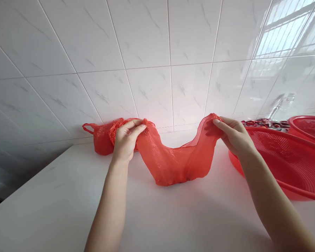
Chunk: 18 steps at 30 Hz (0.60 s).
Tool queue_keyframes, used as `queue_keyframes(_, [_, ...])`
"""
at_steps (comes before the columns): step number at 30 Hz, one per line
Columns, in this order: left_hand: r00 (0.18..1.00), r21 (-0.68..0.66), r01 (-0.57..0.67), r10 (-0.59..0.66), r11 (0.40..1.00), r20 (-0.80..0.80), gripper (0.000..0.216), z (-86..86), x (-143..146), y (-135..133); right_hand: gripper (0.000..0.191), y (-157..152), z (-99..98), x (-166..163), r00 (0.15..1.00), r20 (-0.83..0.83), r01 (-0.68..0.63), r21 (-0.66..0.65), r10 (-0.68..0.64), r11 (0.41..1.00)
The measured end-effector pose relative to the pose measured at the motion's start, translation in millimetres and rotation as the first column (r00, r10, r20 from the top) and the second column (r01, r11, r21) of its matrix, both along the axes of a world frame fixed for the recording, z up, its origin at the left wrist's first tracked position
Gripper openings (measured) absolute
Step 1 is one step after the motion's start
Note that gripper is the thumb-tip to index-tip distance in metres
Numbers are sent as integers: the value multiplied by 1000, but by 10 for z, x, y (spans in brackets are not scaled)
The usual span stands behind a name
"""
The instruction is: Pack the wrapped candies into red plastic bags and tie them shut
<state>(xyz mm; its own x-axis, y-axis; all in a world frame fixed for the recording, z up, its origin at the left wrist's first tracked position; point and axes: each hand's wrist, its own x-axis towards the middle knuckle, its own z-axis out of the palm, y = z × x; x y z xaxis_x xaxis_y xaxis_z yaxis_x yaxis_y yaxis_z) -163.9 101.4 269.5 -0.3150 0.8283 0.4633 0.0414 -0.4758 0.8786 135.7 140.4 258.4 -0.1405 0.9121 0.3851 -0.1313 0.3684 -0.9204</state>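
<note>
A thin red plastic bag (pixel 173 157) hangs stretched between both my hands above the white counter (pixel 68 203), and its sagging middle touches the counter. My left hand (pixel 126 140) pinches the bag's left end. My right hand (pixel 232 134) pinches the right end, fingers closed on the film. Behind my left hand, a second red plastic bag (pixel 101 138) with a loop handle lies against the tiled wall.
A large red mesh basket in a red basin (pixel 286 164) stands at the right, partly behind my right forearm. Another red basin (pixel 308 127) sits behind it, with dark red items (pixel 265 123) beside the wall. White tiled wall (pixel 157 52) runs behind the counter; the counter's edge drops off at the far left.
</note>
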Motion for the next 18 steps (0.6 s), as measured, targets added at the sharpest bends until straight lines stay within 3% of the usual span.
queue_keyframes(8, [1000, -5, 17, -17, 1000, -6, 14, 15, 129, -34, 27, -46, 5, -47, 999, -8, -49, 38, 49, 998])
queue_keyframes(18, [961, 84, 230, -212, 970, -180, 12, -44, 613, -226, 19, -357, 29, -264, 995, 94, -59, 147, 45, 987])
